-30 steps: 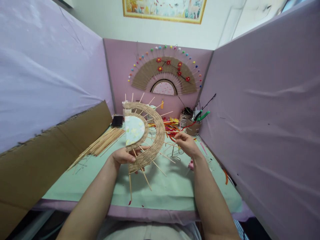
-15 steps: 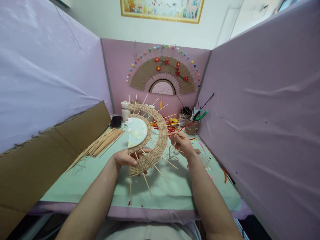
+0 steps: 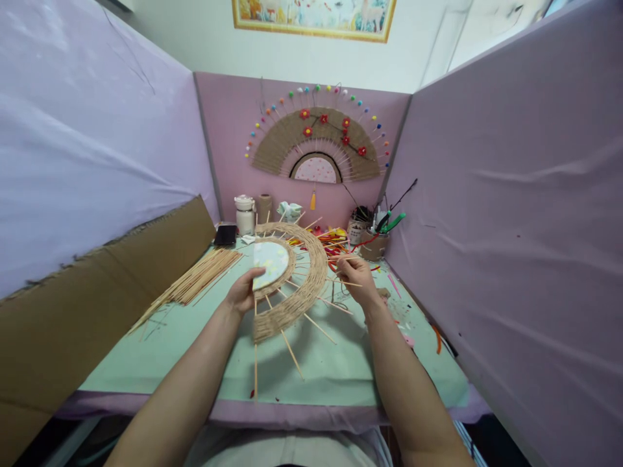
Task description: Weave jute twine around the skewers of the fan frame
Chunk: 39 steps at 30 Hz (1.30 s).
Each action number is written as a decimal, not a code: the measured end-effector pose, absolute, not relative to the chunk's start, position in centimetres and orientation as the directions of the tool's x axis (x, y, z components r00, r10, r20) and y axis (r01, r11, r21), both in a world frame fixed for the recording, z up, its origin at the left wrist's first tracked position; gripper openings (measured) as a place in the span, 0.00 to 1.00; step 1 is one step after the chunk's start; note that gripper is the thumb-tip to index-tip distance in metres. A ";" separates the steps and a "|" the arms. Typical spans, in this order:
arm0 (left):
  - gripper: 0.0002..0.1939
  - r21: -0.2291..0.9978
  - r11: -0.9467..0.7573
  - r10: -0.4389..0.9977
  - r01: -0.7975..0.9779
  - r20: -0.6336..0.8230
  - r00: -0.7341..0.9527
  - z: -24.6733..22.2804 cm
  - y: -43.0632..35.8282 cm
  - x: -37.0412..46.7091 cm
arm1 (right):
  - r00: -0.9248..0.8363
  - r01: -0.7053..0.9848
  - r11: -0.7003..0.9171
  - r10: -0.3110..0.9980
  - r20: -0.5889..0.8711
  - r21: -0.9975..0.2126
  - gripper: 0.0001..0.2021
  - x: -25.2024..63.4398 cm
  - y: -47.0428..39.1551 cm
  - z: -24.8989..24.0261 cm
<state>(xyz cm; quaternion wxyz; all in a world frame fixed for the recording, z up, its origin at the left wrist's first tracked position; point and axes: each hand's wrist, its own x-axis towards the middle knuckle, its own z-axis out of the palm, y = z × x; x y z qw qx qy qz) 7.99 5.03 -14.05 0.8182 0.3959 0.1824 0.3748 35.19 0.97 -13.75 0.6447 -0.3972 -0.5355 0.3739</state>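
Observation:
A half-round fan (image 3: 316, 266) of twine woven over thin wooden sticks is held up above the table, its straight edge to the left. Its small inner half-disc (image 3: 270, 262) is pale green with a floral pattern. My left hand (image 3: 243, 290) grips the straight edge at that half-disc, thumb on the front and the other fingers hidden behind. On the right, my right hand (image 3: 357, 277) pinches near the outer end of one stick, its fingers closed; whether twine is also in them I cannot tell. A loop of twine (image 3: 339, 293) hangs beside this hand.
Loose thin sticks (image 3: 195, 277) lie at the left beside a cardboard sheet (image 3: 111, 298). Behind stand a white bottle (image 3: 244, 215), a twine spool (image 3: 264, 209) and a pot (image 3: 374, 247) with green-handled tools. A finished fan (image 3: 287, 143) hangs on the back panel.
My left hand has shifted up from the woven outer band to the inner half-disc's edge. The fan has tilted back and its top has come down. My right hand stays nearly in place.

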 end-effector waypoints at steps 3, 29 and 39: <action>0.30 0.805 0.391 0.800 -0.446 -0.058 0.597 -14.2 5.8 7.9 | 0.135 -0.044 0.390 0.914 0.382 -0.920 0.16 35.3 0.9 -13.6; 0.32 0.883 0.412 0.856 -0.225 -0.291 0.427 -13.4 7.3 0.9 | -0.070 0.594 0.524 0.789 0.610 -0.611 0.09 34.9 1.1 -14.2; 0.30 0.880 0.410 0.830 -0.240 -0.251 0.497 -13.8 7.0 0.9 | 0.096 0.511 0.462 0.807 0.582 -0.725 0.11 34.7 0.7 -13.7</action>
